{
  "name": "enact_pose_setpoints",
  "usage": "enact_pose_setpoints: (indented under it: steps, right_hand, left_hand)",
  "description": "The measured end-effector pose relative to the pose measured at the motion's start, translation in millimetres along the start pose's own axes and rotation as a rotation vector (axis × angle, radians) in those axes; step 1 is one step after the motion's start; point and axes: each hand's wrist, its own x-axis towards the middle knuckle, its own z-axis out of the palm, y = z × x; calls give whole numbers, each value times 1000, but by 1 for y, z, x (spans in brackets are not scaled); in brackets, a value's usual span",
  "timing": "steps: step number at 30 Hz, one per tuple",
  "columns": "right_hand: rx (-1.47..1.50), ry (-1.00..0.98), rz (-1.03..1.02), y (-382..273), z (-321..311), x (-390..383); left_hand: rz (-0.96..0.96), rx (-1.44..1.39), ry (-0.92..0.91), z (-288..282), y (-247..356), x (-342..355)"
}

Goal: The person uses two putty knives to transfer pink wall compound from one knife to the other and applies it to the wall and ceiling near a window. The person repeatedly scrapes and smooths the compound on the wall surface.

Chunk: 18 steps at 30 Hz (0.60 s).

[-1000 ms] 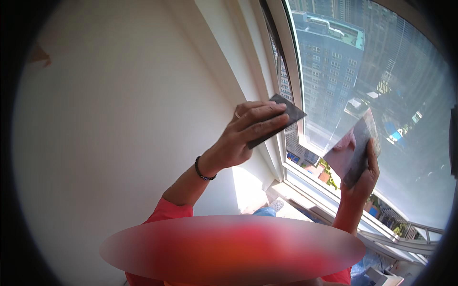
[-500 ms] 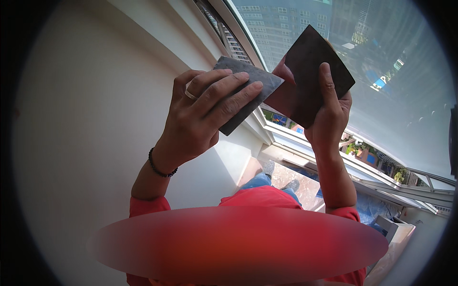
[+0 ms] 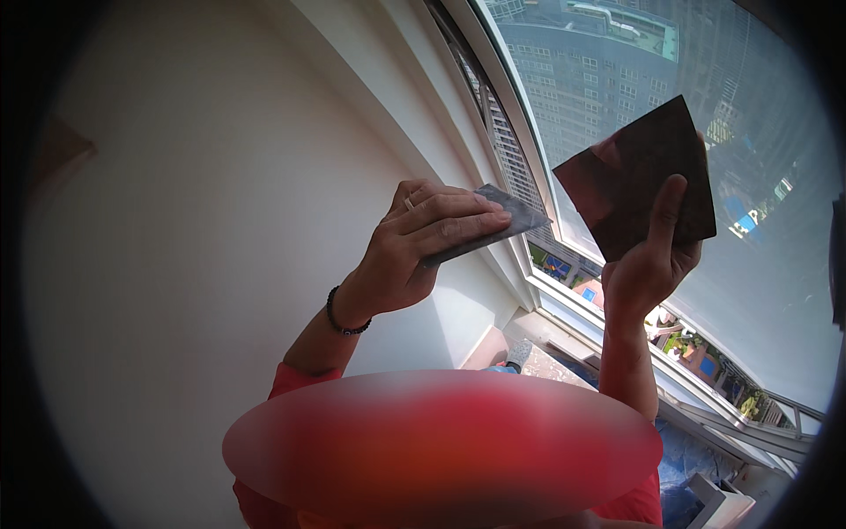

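Note:
My left hand, with a ring and a dark beaded bracelet, is closed on a thin grey square plate. Its fingers lie together across the upper face, and the plate tilts nearly edge-on; the thumb is hidden. To the right, my right hand holds up a dark, glossy square plate by its lower part. The thumb presses on the near face while the other fingers are mostly behind it. Reddish reflections show on its left side. A gap separates the two plates. Neither plate's exact material can be made out.
A pale wall fills the left side. Large window glass and its white frame lie beyond the right hand, with tall buildings outside. Below, a shoe stands near blue sheeting and a light-coloured box-like object.
Both hands appear lower and farther right as the view shifts. The plates, whose corners nearly met, are now apart. The grey one has tilted flatter, and the dark one has turned.

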Motion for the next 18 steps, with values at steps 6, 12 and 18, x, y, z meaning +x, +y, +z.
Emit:
enact_pose_setpoints:
  steps: [6, 12, 18]
  right_hand:
    - [-41, 104, 210, 3, -5, -8]
    - [-28, 190, 327, 12, -31, -42]
    - [-100, 264, 438, 23, -48, -57]
  left_hand:
    - [-155, -607, 1088, -69, -23, 29]
    - [121, -333, 1413, -155, -44, 99]
    - [233, -540, 1578, -245, -83, 137]
